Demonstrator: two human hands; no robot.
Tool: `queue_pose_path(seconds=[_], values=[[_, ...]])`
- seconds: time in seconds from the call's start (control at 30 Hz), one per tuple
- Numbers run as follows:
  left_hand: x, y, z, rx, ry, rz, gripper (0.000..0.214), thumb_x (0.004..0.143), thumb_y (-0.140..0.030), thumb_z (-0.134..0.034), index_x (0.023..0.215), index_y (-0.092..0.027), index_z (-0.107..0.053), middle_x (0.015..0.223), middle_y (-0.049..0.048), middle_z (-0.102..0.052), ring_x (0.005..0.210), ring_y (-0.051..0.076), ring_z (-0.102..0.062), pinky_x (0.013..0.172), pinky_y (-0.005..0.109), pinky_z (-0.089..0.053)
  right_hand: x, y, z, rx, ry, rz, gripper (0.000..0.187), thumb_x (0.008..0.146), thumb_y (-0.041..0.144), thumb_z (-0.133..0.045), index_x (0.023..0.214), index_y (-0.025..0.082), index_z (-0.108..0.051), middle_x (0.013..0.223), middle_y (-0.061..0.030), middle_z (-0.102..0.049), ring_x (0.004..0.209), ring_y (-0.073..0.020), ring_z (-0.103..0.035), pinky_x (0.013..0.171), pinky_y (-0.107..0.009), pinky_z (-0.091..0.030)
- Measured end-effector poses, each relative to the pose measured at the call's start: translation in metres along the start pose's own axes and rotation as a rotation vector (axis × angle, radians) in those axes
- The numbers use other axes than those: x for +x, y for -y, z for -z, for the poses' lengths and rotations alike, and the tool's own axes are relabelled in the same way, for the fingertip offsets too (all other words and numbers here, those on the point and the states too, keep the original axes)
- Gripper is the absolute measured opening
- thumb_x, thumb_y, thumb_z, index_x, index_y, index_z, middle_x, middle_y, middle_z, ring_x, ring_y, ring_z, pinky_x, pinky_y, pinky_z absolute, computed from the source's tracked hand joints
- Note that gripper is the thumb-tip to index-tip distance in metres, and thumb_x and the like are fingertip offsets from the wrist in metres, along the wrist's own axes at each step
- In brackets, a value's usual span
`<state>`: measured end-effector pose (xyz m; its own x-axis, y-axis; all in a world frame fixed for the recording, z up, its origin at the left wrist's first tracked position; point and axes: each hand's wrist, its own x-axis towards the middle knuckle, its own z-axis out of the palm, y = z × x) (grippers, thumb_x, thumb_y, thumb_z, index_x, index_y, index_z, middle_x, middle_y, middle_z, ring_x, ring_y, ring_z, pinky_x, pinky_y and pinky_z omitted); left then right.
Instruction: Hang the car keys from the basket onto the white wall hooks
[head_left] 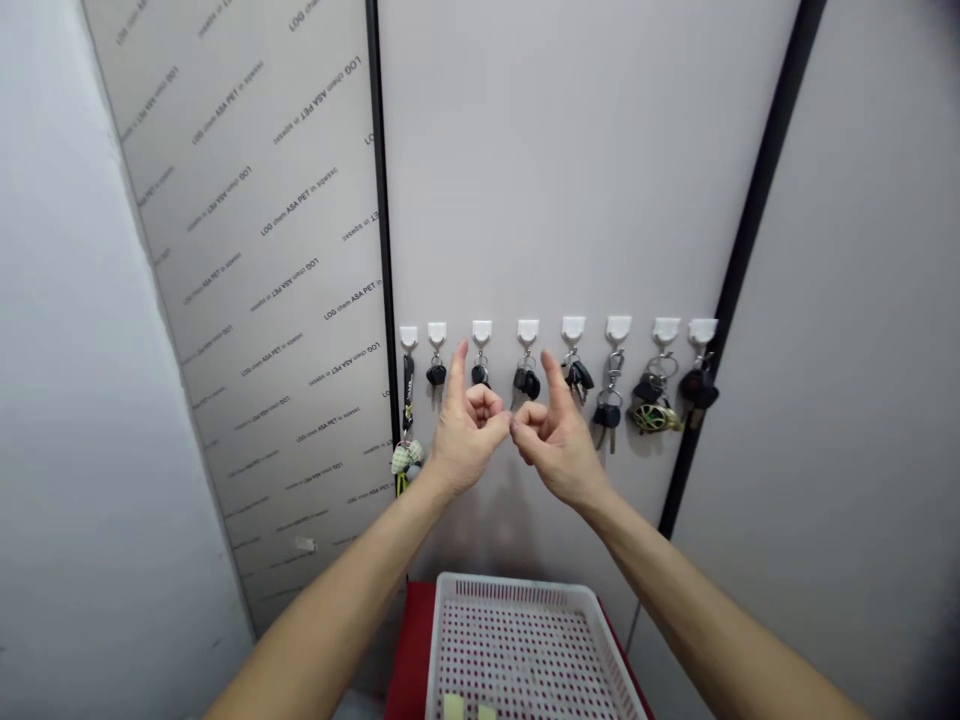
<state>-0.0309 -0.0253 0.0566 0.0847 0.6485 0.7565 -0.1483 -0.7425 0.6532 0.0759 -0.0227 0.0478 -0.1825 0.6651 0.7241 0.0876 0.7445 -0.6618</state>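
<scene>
My left hand [469, 425] and my right hand [556, 428] are raised in front of the wall, thumb tips together. Each has its index finger pointing up and the other fingers curled; I see nothing held in either. Behind them, several white hooks [528, 331] run in a row with keys hanging from them. Near my left index finger hangs a bunch with a black key [480, 374], partly covered by the hand. Between the hands is another key bunch [526, 382]. Just right of my right index finger hang more black-headed keys [579, 375].
A white perforated basket [517, 640] rests on a red surface [411, 640] below, with pale yellow pieces [454, 706] at its near edge. At the row's right is a gold turtle-shaped keychain [655, 417]. A lanyard [408, 390] hangs at its left. Dark strips edge the wall panel [585, 170].
</scene>
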Motion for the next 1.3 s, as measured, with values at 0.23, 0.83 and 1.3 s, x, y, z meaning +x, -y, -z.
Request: queue_pose_path(seconds=[0.23, 0.83, 1.3], values=[[-0.005, 0.011, 0.008, 0.117, 0.012, 0.058, 0.068, 0.062, -0.01, -0.045, 0.117, -0.026, -0.009, 0.055, -0.0063, -0.039, 0.049, 0.004, -0.037, 0.05, 0.017, -0.033, -0.001, -0.009, -0.002, -0.033, 0.015, -0.036, 0.065, 0.066, 0.016, -0.042, 0.119, 0.024, -0.007, 0.048, 0.0082, -0.036, 0.04, -0.0048, -0.033, 0.039, -0.018, -0.031], [0.03, 0.043, 0.087, 0.139, -0.392, 0.227, 0.019, 0.064, -0.031, -0.041, 0.058, -0.013, -0.043, 0.041, -0.0063, -0.039, 0.036, 0.004, -0.039, 0.038, 0.016, -0.031, 0.045, -0.031, -0.056, -0.488, 0.03, -0.05, 0.03, 0.066, 0.026, -0.041, 0.094, 0.016, -0.048, 0.087, -0.0047, -0.056, 0.056, -0.0084, -0.052, 0.056, -0.021, -0.039], [0.02, -0.033, 0.086, -0.124, -0.394, 0.058, 0.015, 0.065, -0.028, -0.045, 0.061, -0.014, -0.044, 0.043, -0.006, -0.038, 0.04, 0.003, -0.04, 0.04, 0.014, -0.032, 0.09, -0.036, -0.075, -0.478, -0.215, -0.232, 0.025, 0.064, 0.036, -0.039, 0.066, 0.016, -0.054, 0.056, -0.0008, -0.056, 0.054, -0.0098, -0.051, 0.051, -0.019, -0.035]])
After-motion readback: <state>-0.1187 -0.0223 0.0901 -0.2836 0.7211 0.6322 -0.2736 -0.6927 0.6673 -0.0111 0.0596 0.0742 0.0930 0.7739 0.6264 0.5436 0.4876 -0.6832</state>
